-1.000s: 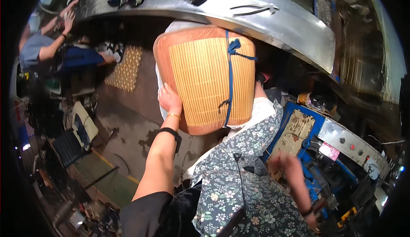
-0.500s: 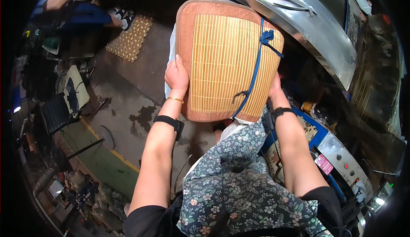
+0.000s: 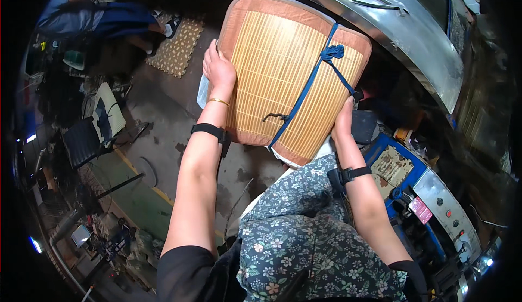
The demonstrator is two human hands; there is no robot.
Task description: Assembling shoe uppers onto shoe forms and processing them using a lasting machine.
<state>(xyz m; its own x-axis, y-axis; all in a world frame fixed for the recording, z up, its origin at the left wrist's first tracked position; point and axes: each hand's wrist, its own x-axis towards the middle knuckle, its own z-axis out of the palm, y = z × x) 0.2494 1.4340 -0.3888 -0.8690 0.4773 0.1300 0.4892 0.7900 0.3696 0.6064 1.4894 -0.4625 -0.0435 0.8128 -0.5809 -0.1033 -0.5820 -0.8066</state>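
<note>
A bundle of bamboo mats (image 3: 277,68) with brown cloth borders is held up in front of me, tilted clockwise. A blue cloth strip (image 3: 304,102) with a knot runs round it right of the middle, and a short dark cord end lies on the slats. My left hand (image 3: 219,71) grips the left edge, its fingers partly behind. At the lower right edge my right hand (image 3: 343,119) holds on, thumb up along the side and other fingers hidden. White plastic shows behind the mats. Both hands are closed on the bundle.
A curved metal machine cover (image 3: 380,13) stands just beyond the bundle. To the right is a control panel (image 3: 446,209) with buttons. A black chair (image 3: 81,141) is at left. Another person (image 3: 103,19) is at the far left, near a patterned floor mat (image 3: 176,46).
The bamboo mat bundle has turned clockwise in my hands. My left hand has moved up along its edge, and my right hand, mostly hidden before, now shows at the lower right edge.
</note>
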